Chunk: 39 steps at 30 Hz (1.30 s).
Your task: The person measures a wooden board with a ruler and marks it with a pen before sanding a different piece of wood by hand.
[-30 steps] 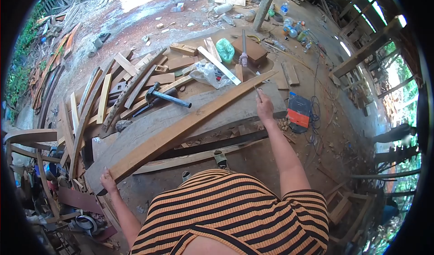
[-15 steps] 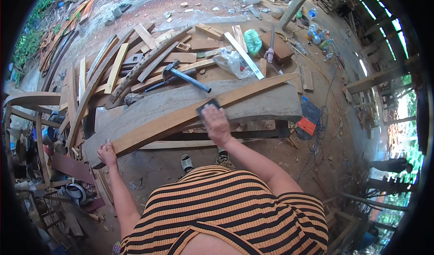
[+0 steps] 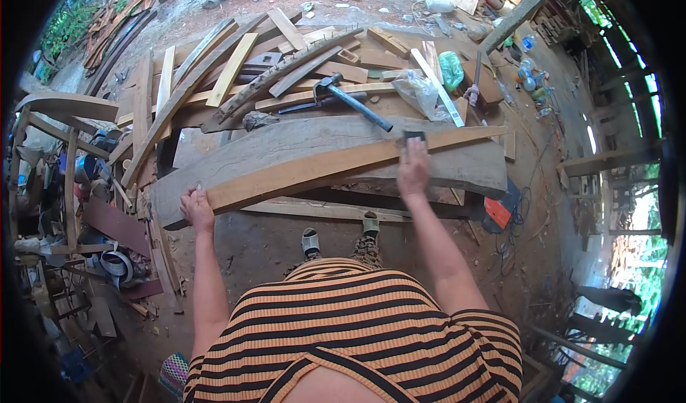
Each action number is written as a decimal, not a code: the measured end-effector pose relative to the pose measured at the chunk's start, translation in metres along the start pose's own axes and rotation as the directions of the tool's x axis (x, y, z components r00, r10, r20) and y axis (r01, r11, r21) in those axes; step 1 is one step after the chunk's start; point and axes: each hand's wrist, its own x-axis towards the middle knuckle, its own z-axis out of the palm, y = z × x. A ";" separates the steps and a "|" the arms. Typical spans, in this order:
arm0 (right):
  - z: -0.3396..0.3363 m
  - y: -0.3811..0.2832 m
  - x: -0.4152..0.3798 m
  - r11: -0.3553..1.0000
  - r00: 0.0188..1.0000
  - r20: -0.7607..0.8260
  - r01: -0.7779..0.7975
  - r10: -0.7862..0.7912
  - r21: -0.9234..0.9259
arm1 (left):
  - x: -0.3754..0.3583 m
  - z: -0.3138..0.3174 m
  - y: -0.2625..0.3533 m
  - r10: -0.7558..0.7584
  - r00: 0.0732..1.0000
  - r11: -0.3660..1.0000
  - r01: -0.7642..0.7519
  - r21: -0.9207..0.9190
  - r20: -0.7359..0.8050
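Observation:
A long, tapered wooden board (image 3: 307, 171) lies slantwise across a thick grey plank (image 3: 264, 151) in front of me. At the board's left end, my left hand (image 3: 197, 207) is closed around it. My right hand (image 3: 414, 171), slightly blurred, presses a dark piece of sandpaper (image 3: 414, 137) against the board toward its narrow right end. Just beyond the board, a hammer (image 3: 354, 103) with a metal handle rests with its handle end over the plank.
Loose wood strips (image 3: 232, 71) are heaped behind the plank, with a clear plastic bag (image 3: 416, 92) and a green bag (image 3: 451, 69). An orange-and-black object (image 3: 498, 212) and cables lie at the right. Tools and scraps crowd the left.
My right hand has slid the sandpaper rightward along the board, toward the narrow end. My left hand keeps its hold on the left end. The whole view has shifted a little.

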 end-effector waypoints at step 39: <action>0.006 -0.160 -0.053 0.903 0.917 0.094 0.357 -0.387 0.240 | 0.006 -0.017 0.011 -0.067 0.993 0.989 0.079 -0.128 0.093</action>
